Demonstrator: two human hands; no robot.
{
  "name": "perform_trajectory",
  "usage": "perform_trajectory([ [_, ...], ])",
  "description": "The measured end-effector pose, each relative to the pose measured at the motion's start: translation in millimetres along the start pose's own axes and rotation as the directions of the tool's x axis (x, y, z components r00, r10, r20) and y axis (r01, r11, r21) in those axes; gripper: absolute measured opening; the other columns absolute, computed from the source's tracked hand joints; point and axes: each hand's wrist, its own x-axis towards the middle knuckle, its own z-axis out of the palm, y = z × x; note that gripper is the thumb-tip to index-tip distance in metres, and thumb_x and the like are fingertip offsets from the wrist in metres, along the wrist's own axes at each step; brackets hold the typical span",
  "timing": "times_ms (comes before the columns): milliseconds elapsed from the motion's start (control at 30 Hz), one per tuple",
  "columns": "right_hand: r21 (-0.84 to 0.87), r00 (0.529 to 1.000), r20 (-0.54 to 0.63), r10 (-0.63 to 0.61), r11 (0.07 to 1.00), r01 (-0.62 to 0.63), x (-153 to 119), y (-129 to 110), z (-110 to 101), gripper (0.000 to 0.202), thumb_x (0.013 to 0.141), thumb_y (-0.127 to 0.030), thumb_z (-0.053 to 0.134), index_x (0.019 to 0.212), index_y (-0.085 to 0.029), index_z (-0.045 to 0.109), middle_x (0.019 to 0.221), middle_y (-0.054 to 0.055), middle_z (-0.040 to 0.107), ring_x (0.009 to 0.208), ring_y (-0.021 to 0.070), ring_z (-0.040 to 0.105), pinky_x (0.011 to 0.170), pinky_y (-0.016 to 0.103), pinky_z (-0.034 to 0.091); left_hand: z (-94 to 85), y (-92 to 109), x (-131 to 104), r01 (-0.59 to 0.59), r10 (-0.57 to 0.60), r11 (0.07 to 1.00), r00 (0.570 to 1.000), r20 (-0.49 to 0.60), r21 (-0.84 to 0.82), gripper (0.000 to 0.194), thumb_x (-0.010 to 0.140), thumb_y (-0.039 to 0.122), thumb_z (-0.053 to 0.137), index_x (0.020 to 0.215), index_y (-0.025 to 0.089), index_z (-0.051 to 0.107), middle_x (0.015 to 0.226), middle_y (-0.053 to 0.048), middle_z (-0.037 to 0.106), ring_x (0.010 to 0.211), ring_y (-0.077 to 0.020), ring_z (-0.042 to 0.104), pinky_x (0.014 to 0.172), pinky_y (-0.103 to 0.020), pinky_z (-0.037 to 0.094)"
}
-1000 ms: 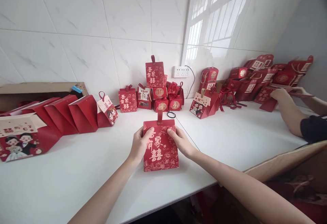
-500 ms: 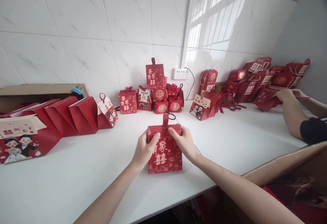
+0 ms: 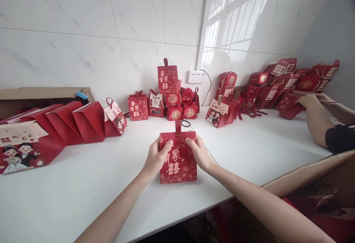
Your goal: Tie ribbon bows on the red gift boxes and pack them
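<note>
A red gift box (image 3: 179,161) with pale lettering and flower print stands upright in front of me, close to the table's front edge. From its top rises a red ribbon loop (image 3: 178,127). My left hand (image 3: 156,156) is closed on the upper left side of the box, thumb on the printed face and fingers behind it. On the upper right side, my right hand (image 3: 202,154) grips it the same way, its thumb lying flat on the front. The fingers behind the box are hidden.
Several red boxes (image 3: 88,122) line the left of the white table (image 3: 111,180). Smaller boxes (image 3: 167,78) are stacked by the wall below a socket strip (image 3: 196,76). At right, another person's hands (image 3: 306,102) hold a red box. A cardboard carton (image 3: 307,171) stands front right.
My right thumb has moved from beside the ribbon loop outward to the right, along the box's upper face. Both hands still hold the box. The view has shifted slightly.
</note>
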Motion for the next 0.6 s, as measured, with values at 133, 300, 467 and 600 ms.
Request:
perform_trajectory([
  [133, 0.063, 0.999, 0.01, 0.035, 0.997, -0.036, 3.5, 4.4, -1.3, 0.021, 0.075, -0.038, 0.053, 0.078, -0.018, 0.054, 0.077, 0.001, 0.063, 0.071, 0.0182, 0.057, 0.067, 0.029, 0.045, -0.8, -5.4, 1.6, 0.049, -0.046, 0.997, 0.997, 0.054, -0.055, 0.033, 0.075, 0.048, 0.06, 0.087, 0.017, 0.055, 0.074, -0.001, 0.062, 0.066, -0.0153, 0.06, 0.06, -0.025, 0.048],
  [300, 0.228, 0.957, -0.24, 0.162, 0.968, -0.107, 19.9, 12.2, -14.3, 0.02, 0.069, -0.038, 0.058, 0.072, -0.019, 0.052, 0.07, 0.0, 0.06, 0.065, 0.0169, 0.056, 0.059, 0.027, 0.045, -1.2, -17.0, 4.2, 0.149, -0.139, 0.988, 0.968, 0.209, -0.032, 0.046, 0.068, 0.042, 0.066, 0.102, 0.016, 0.05, 0.096, -0.007, 0.063, 0.087, -0.0211, 0.062, 0.075, -0.031, 0.05],
  [467, 0.417, 0.913, -0.341, 0.226, 0.907, -0.069, 29.2, 18.5, -20.1, 0.021, 0.068, -0.042, 0.054, 0.071, -0.022, 0.05, 0.071, 0.002, 0.062, 0.069, 0.0212, 0.059, 0.061, 0.032, 0.049, -2.9, -19.2, 1.2, -0.122, 0.117, 0.991, 0.99, 0.074, 0.063, 0.06, 0.065, 0.041, 0.069, 0.114, 0.019, 0.044, 0.109, -0.008, 0.056, 0.086, -0.0181, 0.06, 0.074, -0.03, 0.05],
  [600, 0.548, 0.969, -0.171, 0.179, 0.835, -0.057, 26.8, 16.9, -13.9, 0.024, 0.07, -0.044, 0.056, 0.082, -0.023, 0.056, 0.082, 0.001, 0.067, 0.08, 0.0222, 0.062, 0.071, 0.034, 0.05, -7.1, -18.0, -4.0, -0.463, 0.468, 0.86, 0.883, 0.03, 0.216, 0.058, 0.055, 0.039, 0.079, 0.104, 0.02, 0.056, 0.1, -0.008, 0.054, 0.08, -0.0175, 0.057, 0.074, -0.031, 0.05],
])
